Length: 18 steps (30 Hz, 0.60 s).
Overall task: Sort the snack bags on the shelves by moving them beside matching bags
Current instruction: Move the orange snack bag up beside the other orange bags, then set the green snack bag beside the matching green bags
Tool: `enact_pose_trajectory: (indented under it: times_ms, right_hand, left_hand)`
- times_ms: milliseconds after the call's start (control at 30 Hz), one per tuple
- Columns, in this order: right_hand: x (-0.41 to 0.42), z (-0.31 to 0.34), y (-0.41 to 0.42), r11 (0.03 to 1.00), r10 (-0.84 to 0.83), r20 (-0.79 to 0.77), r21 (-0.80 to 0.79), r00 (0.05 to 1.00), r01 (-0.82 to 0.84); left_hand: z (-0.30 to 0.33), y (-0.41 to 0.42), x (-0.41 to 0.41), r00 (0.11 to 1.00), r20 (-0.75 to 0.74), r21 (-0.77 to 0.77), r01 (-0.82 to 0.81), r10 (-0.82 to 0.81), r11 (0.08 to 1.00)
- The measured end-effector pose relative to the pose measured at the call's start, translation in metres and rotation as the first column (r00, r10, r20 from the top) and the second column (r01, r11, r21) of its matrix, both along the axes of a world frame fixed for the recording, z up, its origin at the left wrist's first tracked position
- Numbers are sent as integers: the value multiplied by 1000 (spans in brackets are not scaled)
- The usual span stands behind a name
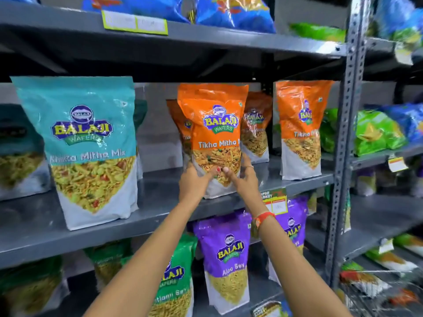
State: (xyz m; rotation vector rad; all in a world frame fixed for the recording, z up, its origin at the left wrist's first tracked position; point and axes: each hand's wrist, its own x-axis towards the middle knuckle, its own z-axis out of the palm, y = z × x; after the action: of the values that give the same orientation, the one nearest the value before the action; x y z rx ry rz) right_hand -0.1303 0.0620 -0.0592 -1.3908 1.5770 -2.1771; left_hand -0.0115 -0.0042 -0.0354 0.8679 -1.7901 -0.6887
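Note:
An orange Tikha Mitha Mix bag [215, 124] stands upright at the middle of the grey middle shelf [160, 202]. My left hand [194, 181] grips its lower left side and my right hand [245, 177] grips its lower right side. Two more orange bags [257, 124] stand close behind it, and another orange bag [301, 126] stands apart to the right. A large teal Khatta Mitha Mix bag [89, 147] stands at the left, with a further teal bag [18, 152] beyond it.
A purple Aloo Sev bag [226, 259] and green bags [174, 277] fill the shelf below. Blue bags [233, 12] lie on the top shelf. A perforated steel upright [345, 133] divides this bay from one with green and blue bags [377, 131].

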Motion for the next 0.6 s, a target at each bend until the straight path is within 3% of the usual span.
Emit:
enact_pose_trajectory:
  times_ms: [100,200,367,467,533,600]
  right_hand:
    - [5,-1,3,1000,20,2,-17,1000,-20]
    - [19,-8,13,997,-22,74,-76,997,28]
    - [63,-70,38,952,-145,177,-245,973,186]
    - [94,-137,40,976,-116,221,-154,968,152]
    - [115,-182,39,996,-63,242,-42,968,75]
    - [133,-223,35,997,8,254,73,967,-27]
  left_hand:
    - [-3,2,4,1000,3,4,26,-26,1000]
    - [-9,11,12,991,-107,-18,85,-87,996]
    - [-64,39,58,914,-392,-315,-26,-105,949]
    - [-128,46,91,894,-448,-451,-210,-17,868]
    - [-173,45,109,890,-452,-365,-241,55,899]
    - [-219,39,127,877,-442,-181,-291,187,939]
